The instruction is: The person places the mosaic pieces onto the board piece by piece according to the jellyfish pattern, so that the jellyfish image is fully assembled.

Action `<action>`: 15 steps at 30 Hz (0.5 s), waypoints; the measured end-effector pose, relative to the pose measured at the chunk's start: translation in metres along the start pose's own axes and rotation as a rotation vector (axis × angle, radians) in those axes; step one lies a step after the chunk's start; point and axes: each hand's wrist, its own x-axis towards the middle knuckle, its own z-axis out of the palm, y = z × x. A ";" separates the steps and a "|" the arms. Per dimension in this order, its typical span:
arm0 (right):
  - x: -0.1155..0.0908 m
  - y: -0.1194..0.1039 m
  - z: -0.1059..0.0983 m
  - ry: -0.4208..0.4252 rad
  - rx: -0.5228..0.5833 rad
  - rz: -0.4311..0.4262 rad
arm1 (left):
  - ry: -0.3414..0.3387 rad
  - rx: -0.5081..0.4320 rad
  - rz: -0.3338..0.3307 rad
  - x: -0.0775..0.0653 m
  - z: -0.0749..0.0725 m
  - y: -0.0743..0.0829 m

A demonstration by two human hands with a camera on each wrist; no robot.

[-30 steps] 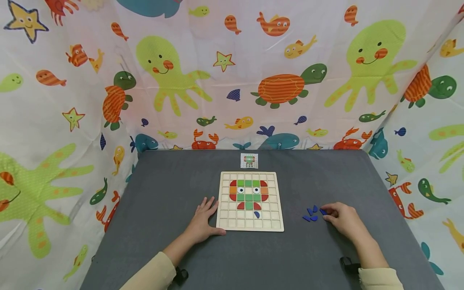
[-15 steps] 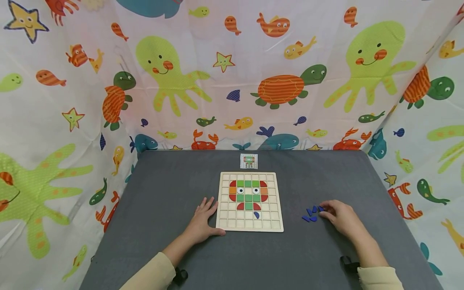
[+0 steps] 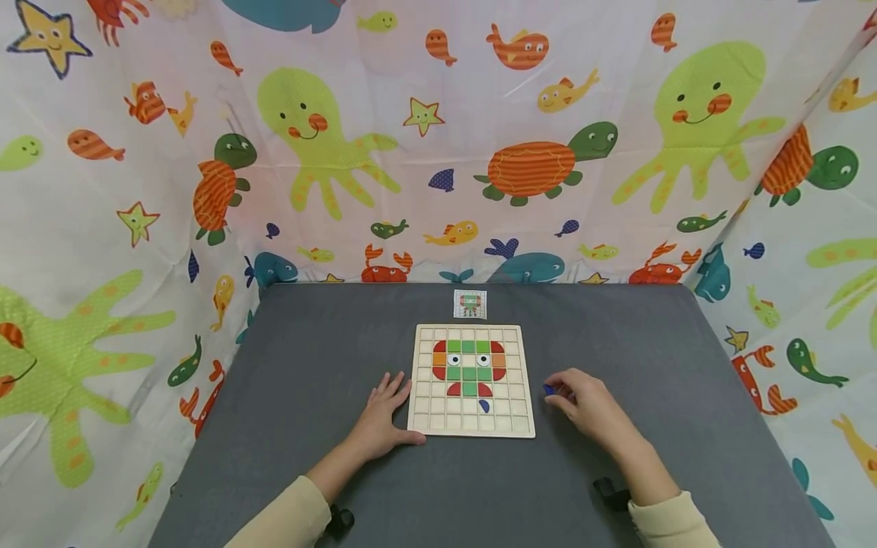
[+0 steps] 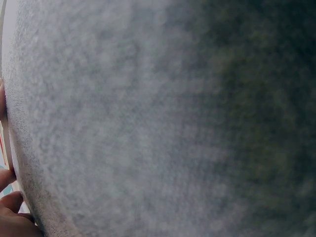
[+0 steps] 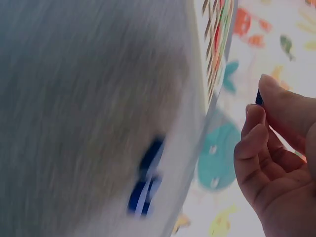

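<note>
A wooden grid board point(image 3: 428, 409) lies on the table, bearing red, orange and green pieces and two eye pieces arranged as a face. Below them sits a single blue rounded piece point(image 3: 484, 406). My left hand point(image 3: 378, 423) rests at the board's left side, fingers spread along the edge and thumb on the front left corner. To the right of the board, my right hand point(image 3: 591, 409) pinches a small blue piece point(image 3: 549, 389) between thumb and fingertips; the right wrist view shows only a sliver of it. Loose blue pieces point(image 5: 143, 195) lie blurred on the table, hidden behind the hand in the head view.
A small printed card point(image 3: 470, 304) with a coloured grid figure lies behind the board. The grey table point(image 3: 329, 342) ends at a curtain point(image 3: 438, 152) printed with sea animals, which encloses the back and both sides.
My right hand has taken a blue piece from the loose group and moved left with it toward the board. The left hand and the board stay in place.
</note>
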 end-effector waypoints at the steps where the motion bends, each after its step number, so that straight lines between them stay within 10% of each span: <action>1: 0.002 -0.006 0.004 -0.005 0.005 -0.009 | 0.002 -0.005 0.002 0.000 0.000 0.000; 15: 0.006 -0.053 0.060 -0.106 0.033 -0.155 | 0.004 0.016 0.009 0.001 0.002 -0.002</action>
